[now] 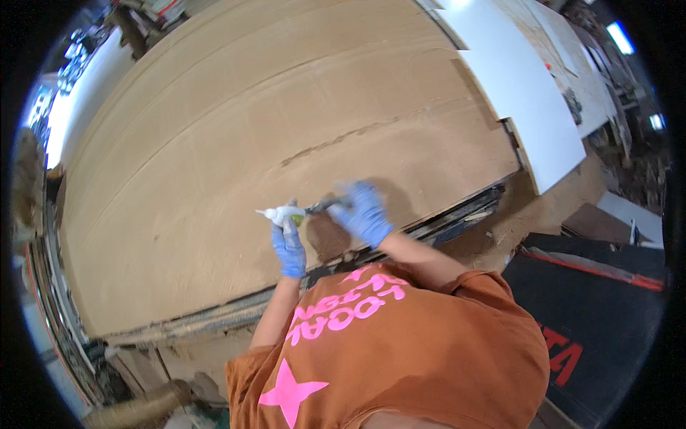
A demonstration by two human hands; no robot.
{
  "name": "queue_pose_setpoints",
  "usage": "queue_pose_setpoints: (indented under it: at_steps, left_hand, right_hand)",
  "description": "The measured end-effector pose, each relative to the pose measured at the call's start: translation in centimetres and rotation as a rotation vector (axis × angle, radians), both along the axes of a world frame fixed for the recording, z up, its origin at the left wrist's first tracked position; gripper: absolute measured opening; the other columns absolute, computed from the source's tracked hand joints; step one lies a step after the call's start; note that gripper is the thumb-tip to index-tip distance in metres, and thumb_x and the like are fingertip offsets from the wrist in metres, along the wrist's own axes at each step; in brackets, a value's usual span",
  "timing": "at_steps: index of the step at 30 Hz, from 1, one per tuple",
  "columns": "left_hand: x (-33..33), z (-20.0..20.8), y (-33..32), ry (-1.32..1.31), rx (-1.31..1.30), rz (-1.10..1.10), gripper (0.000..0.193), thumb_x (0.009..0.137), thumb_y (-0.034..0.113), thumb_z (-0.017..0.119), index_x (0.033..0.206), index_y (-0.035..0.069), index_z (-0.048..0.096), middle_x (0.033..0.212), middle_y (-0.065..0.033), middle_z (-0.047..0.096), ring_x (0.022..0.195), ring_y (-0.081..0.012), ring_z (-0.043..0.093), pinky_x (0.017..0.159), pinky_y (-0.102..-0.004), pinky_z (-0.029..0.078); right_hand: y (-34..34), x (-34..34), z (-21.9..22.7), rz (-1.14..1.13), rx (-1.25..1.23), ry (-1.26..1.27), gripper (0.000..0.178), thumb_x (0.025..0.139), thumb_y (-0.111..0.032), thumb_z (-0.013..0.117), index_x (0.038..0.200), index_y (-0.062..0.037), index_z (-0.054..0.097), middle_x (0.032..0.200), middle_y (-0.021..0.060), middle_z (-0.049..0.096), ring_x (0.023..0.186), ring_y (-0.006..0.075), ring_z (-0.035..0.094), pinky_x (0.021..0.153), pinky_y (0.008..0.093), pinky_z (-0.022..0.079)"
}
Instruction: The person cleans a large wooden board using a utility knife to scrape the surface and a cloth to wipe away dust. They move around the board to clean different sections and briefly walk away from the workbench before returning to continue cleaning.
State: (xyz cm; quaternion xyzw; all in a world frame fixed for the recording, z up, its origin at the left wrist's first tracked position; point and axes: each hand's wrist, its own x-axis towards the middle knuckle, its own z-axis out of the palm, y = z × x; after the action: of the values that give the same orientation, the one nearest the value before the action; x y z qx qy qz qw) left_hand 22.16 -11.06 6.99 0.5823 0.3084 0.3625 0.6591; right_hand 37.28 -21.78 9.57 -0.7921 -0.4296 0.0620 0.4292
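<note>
My left hand [289,252], in a blue glove, is closed round a small white squeeze bottle [279,214] with a pointed nozzle and a yellow-green patch. The bottle is tilted, its tip toward the left. Also gloved in blue, my right hand [366,217] is partly smeared by motion. It grips a dark, slim tool [323,205] whose end meets or nearly meets the back of the bottle; its exact kind is unclear. Both hands are over the near part of a large tan board [214,143]. A dark brown patch [329,239] shows on the board between my wrists.
Long dark streaks and dust mark the board. More sheets [457,222] are stacked under its near edge. White panels [525,93] lie along the right. A black sheet with red marks [593,314] is at lower right, and upright panels [57,314] stand at left.
</note>
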Motion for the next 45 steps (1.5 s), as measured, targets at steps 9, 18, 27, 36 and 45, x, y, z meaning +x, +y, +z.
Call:
queue_pose_setpoints:
  at_steps: [9, 18, 27, 36, 45]
  left_hand:
    - [-15.0, -3.1, 8.4, 0.440, 0.450, 0.402, 0.032, 0.087, 0.017, 0.058, 0.115, 0.001, 0.055, 0.107, -0.0127, 0.061, 0.097, -0.0236, 0.058, 0.089, -0.0337, 0.044]
    - [-22.8, -3.4, 15.5, 0.728, 0.790, 0.453, 0.029, 0.083, 0.013, 0.060, 0.109, 0.001, 0.058, 0.105, -0.0158, 0.060, 0.097, -0.0299, 0.057, 0.089, -0.0368, 0.044]
    - [-25.3, -4.3, 19.4, 0.751, 0.868, 0.388, 0.029, 0.082, 0.010, 0.060, 0.110, 0.003, 0.059, 0.105, -0.0157, 0.061, 0.097, -0.0300, 0.058, 0.088, -0.0365, 0.045]
    - [-25.5, -4.2, 19.5, 0.742, 0.827, 0.355, 0.030, 0.080, 0.012, 0.062, 0.108, 0.004, 0.060, 0.100, -0.0151, 0.062, 0.093, -0.0316, 0.059, 0.086, -0.0389, 0.046]
    - [-25.6, -4.2, 19.4, 0.731, 0.821, 0.355, 0.028, 0.080, 0.013, 0.061, 0.107, 0.004, 0.060, 0.100, -0.0152, 0.062, 0.094, -0.0318, 0.058, 0.086, -0.0391, 0.045]
  right_hand:
    - [-3.6, 1.7, -4.2, 0.171, -0.467, -0.444, 0.055, 0.068, -0.018, 0.065, 0.121, -0.0137, 0.052, 0.114, 0.0101, 0.055, 0.106, 0.0297, 0.052, 0.092, 0.0446, 0.037]
    - [-0.8, -3.1, -0.9, -0.058, -0.581, -0.067, 0.046, 0.076, -0.025, 0.062, 0.120, -0.0109, 0.052, 0.114, 0.0159, 0.058, 0.103, 0.0298, 0.058, 0.087, 0.0419, 0.043]
    - [2.2, -6.3, -4.9, -0.288, -0.299, 0.020, 0.051, 0.083, -0.032, 0.060, 0.125, -0.0078, 0.048, 0.117, 0.0187, 0.058, 0.104, 0.0338, 0.058, 0.090, 0.0404, 0.045]
    - [5.8, -7.8, -5.7, -0.336, -0.499, -0.261, 0.050, 0.084, -0.040, 0.057, 0.128, -0.0177, 0.048, 0.111, 0.0156, 0.057, 0.097, 0.0352, 0.059, 0.083, 0.0454, 0.049]
    - [8.4, -7.0, -4.8, -0.544, -0.660, -0.237, 0.044, 0.082, -0.039, 0.058, 0.122, -0.0230, 0.052, 0.103, 0.0182, 0.056, 0.091, 0.0370, 0.060, 0.074, 0.0482, 0.051]
